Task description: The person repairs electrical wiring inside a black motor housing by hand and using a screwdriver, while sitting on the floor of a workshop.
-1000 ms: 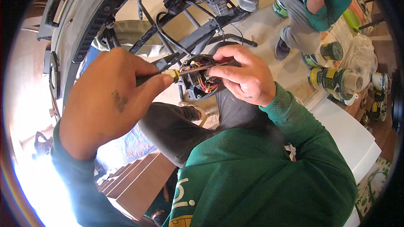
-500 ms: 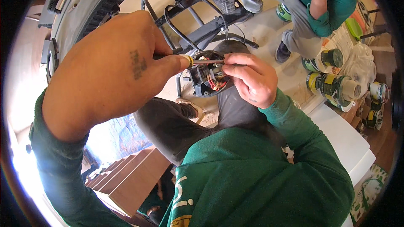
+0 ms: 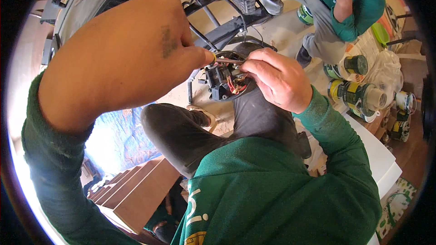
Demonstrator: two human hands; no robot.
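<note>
My left hand [image 3: 131,59] is closed around the yellow handle of a screwdriver [image 3: 228,61], with most of that handle hidden by the fingers. Its thin metal shaft runs sideways to the fingertips of my right hand [image 3: 284,80], which are pinched together at the tip. Whatever small thing those fingertips may hold is hidden. Just beneath both hands is an opened round black electrical housing [image 3: 219,83], with red and pale wires and a grey part showing inside. It sits by my knee, in front of the metal frame.
A black tubular metal frame with a machine [image 3: 222,27] stands ahead. Another person in a green sleeve [image 3: 359,16] sits at the far right. Several tubs [image 3: 356,94] and a clear plastic bag [image 3: 386,70] are on the right. Wooden steps [image 3: 136,190] lie at lower left.
My left hand has shifted up and slightly right with the screwdriver. My right hand has moved a little right and down, its fingers still pinched by the shaft's tip.
</note>
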